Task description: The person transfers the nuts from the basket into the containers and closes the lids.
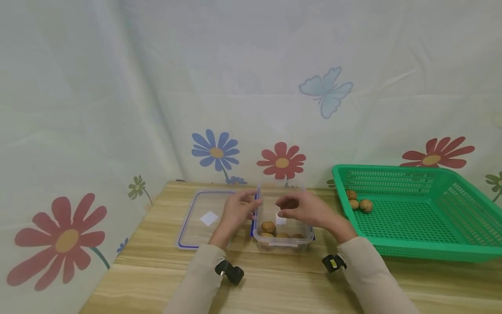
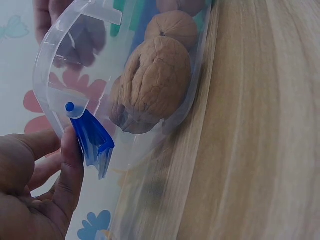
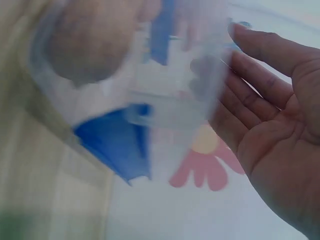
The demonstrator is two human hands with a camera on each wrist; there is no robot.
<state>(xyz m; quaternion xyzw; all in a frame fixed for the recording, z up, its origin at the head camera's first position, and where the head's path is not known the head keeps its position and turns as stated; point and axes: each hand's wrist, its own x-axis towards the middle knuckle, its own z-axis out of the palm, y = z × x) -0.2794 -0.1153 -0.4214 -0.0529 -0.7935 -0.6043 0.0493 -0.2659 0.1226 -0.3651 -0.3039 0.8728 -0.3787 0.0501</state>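
A clear plastic food container (image 1: 284, 242) with blue side latches stands on the table, several walnuts (image 1: 268, 227) lying toward its near end. My left hand (image 1: 238, 208) is at the container's left side; in the left wrist view its thumb and fingers pinch the rim beside a blue latch (image 2: 91, 137). Over the container's right part hovers my right hand (image 1: 303, 208), fingers loosely bent and nothing seen between them. The right wrist view is blurred, with that hand (image 3: 280, 105) beside the clear wall.
Left of the container lies its clear lid (image 1: 198, 233) with a blue seal and a white label. A green plastic basket (image 1: 412, 220) stands to the right, a few walnuts (image 1: 366, 206) in its left corner. A flowered curtain (image 1: 251, 109) hangs behind the wooden table (image 1: 274, 283).
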